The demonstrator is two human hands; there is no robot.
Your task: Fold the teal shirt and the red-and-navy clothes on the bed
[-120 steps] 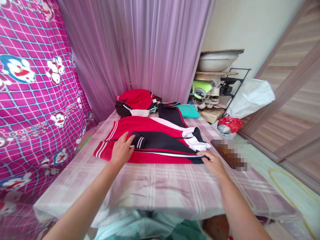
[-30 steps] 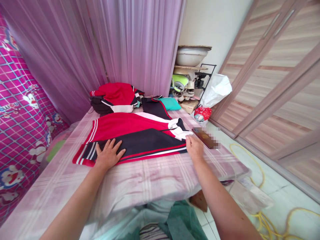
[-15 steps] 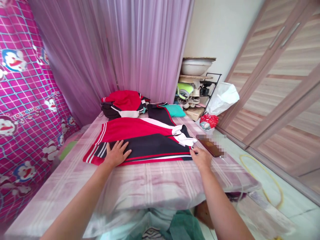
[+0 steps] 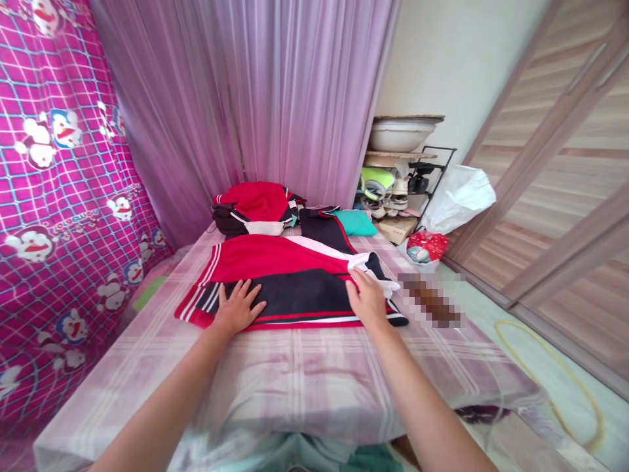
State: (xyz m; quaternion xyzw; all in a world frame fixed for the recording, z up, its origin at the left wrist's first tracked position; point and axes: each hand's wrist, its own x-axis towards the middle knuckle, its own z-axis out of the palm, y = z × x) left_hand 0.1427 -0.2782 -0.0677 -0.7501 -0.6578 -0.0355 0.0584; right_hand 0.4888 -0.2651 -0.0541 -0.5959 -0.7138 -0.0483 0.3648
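Head view: left hand (image 4: 239,308) splayed flat on garment (image 4: 299,290); right hand (image 4: 368,300) palm-down toward other end, grip unclear.

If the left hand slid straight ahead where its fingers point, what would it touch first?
The left hand lies on a dark sleeve, so next comes the red part of the jacket. Past that, probably the heap of clothes, though depth is hard to judge.

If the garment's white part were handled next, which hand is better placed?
Probably the right hand: its fingers are at the edge of the white part. The left hand lies spread on the dark sleeve, near the striped cuff at the opposite end.
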